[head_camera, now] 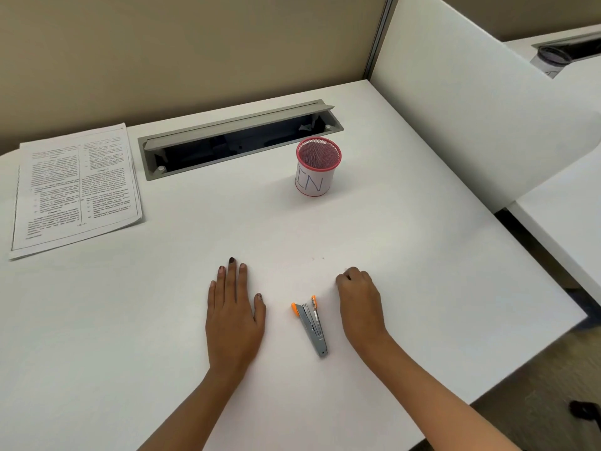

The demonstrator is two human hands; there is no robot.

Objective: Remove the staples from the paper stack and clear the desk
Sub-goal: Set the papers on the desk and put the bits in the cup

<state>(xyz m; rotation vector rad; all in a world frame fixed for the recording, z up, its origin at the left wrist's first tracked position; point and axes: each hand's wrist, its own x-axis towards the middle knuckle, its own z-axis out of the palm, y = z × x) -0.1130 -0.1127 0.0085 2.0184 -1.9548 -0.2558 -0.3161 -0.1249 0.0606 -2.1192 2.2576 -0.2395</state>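
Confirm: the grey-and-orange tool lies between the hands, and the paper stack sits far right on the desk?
Wrong side: the head view shows the paper stack far left on the desk. The grey-and-orange tool does lie between the left hand and right hand.

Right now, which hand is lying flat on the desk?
The left hand: palm down, fingers straight, left of the staple remover. The right hand, on the tool's other side, has its fingers curled under.

Blue handwritten letters "IN" there on the white paper label [313, 183] wrapped round the red mesh cup [318, 155]. The paper stack [76, 187] shows two columns of print, too small to read.
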